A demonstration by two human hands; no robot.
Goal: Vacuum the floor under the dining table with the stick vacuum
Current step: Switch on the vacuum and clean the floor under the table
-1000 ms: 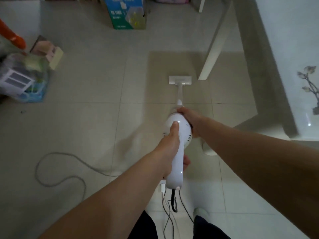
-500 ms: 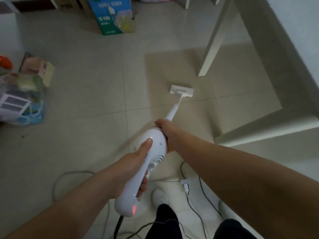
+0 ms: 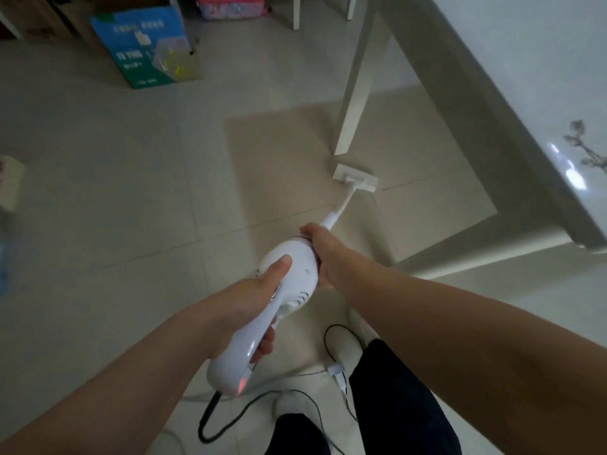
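I hold a white stick vacuum with both hands. My left hand wraps its rear handle, thumb on top, and a red light glows at the handle's end. My right hand grips the front of the body where the thin tube starts. The tube slants forward and right to the flat white floor head, which rests on the tiles right beside the foot of a white table leg. The glossy dining table fills the upper right, its shadow lying on the floor around the head.
Black and grey cords with a white plug trail on the tiles around my feet. A blue-green cardboard box stands at the back left, a pink package behind it. More white legs rise at the top.
The floor head has slid forward and to the right, from open tile to the foot of the table leg. My view has turned right and both hands kept their grip.
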